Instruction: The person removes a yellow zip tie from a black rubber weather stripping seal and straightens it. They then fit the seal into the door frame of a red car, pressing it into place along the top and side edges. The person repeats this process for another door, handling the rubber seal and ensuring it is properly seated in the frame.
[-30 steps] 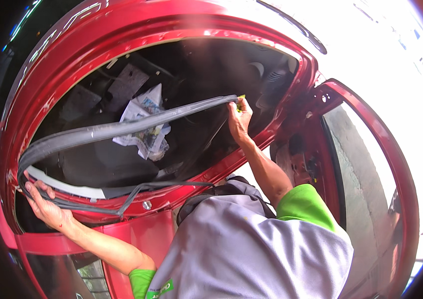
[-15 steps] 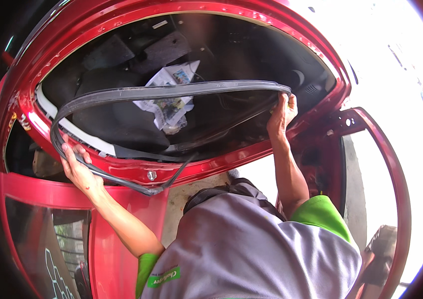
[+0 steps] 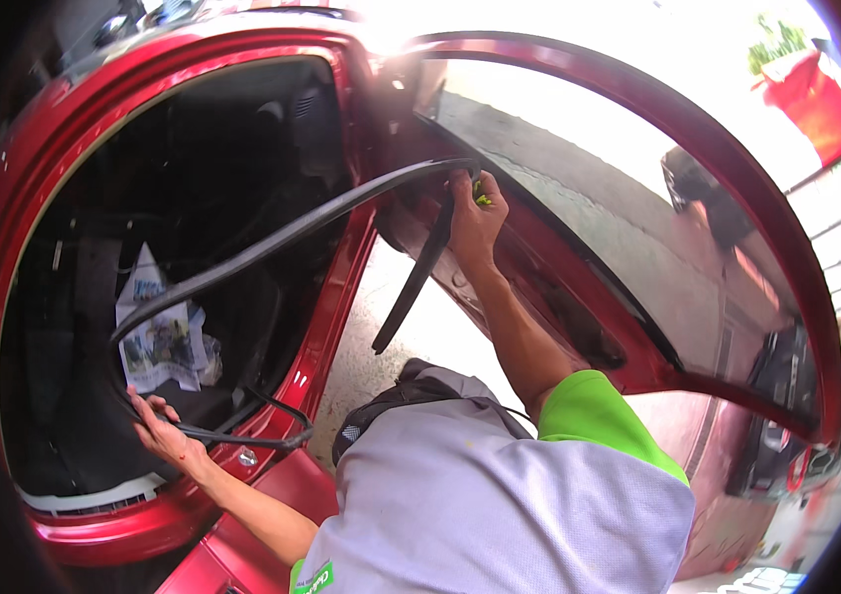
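Observation:
A long black rubber door seal [image 3: 292, 230] arches between my two hands in front of the red car's door opening. My right hand [image 3: 477, 223] pinches it at the upper bend, and a loose end hangs down from there. At the lower left, my left hand [image 3: 168, 431] holds the other bend with its fingers loosely curled. From that bend, part of the seal runs right along the sill to another turn near the metal striker [image 3: 247, 456]. The red door frame [image 3: 341, 129] stands behind the strip.
An open red door [image 3: 579, 327] with a window frame swings out at the right. Printed paper [image 3: 158, 346] lies inside the dark cabin. Another red door panel [image 3: 272, 505] is below my left arm. Far off at the upper right is a red plant pot [image 3: 817, 109].
My view has turned right toward the open door. My right hand with the seal is now beside that door, and the seal's end hangs free below it.

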